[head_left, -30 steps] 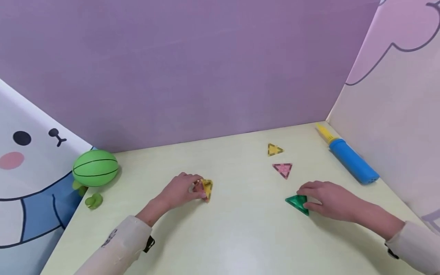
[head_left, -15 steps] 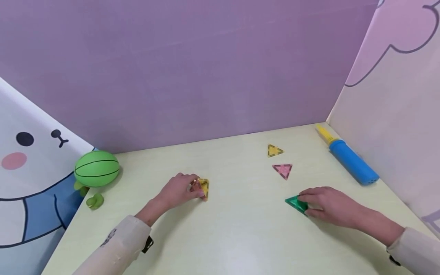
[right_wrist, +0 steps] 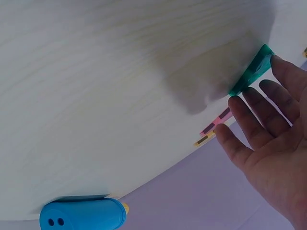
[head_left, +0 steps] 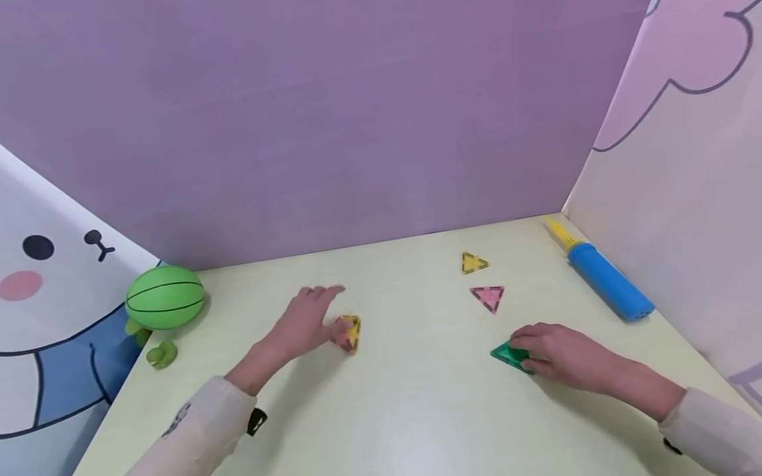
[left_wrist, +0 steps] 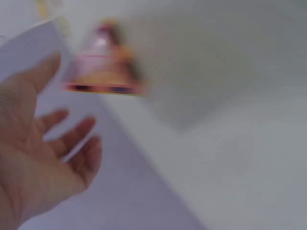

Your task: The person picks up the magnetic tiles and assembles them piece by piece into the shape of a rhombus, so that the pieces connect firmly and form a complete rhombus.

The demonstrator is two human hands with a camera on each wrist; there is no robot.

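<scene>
— What stands behind the surface [head_left: 411, 403]?
— A plain purple wall [head_left: 333, 125], meeting its far edge.
— And at the sides?
— On the left, a white panel [head_left: 36, 192] printed with a cartoon figure: black eye, pink cheek, blue patch below. On the right, a pale wall [head_left: 684, 218] with a pink, dark-outlined shape [head_left: 696, 53] near the top.
— The light?
— A soft sheen brightens the surface's near middle; its faint grain shows in the right wrist view.
</scene>
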